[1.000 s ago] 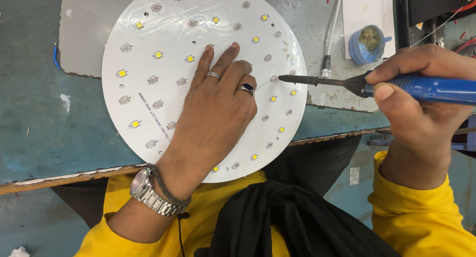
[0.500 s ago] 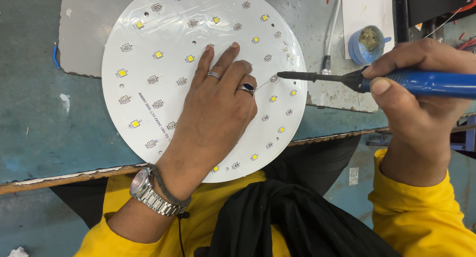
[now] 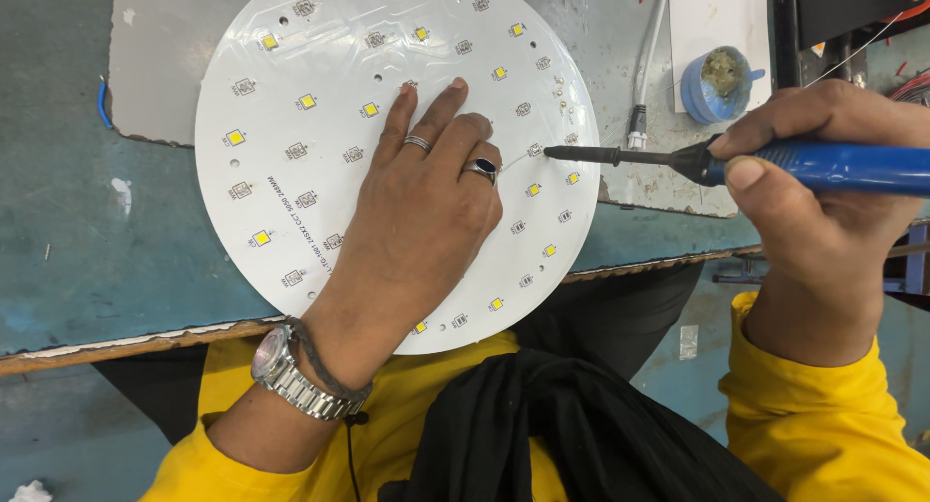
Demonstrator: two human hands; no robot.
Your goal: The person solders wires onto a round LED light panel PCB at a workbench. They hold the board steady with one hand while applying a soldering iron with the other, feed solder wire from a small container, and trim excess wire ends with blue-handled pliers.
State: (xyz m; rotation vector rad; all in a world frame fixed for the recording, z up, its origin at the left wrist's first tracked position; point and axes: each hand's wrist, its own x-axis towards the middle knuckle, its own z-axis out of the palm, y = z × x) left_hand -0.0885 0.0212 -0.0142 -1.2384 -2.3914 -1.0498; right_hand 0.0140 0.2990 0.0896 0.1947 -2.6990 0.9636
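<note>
Round white light board [image 3: 320,202]: we are seeing it lying flat on the blue workbench [image 3: 87,260], its near edge hanging over the bench edge. Left hand [image 3: 426,221]: we are pressing it palm down on the board, fingers straight and close together, pinching a thin wire [image 3: 518,159] toward the board's right side. Right hand [image 3: 823,202]: we are gripping a blue-handled soldering iron [image 3: 678,159], fingers curled tight round the handle, thumb on top, the iron lying level with its tip meeting the wire end. A small blue pot [image 3: 719,83] is sitting beyond the iron.
</note>
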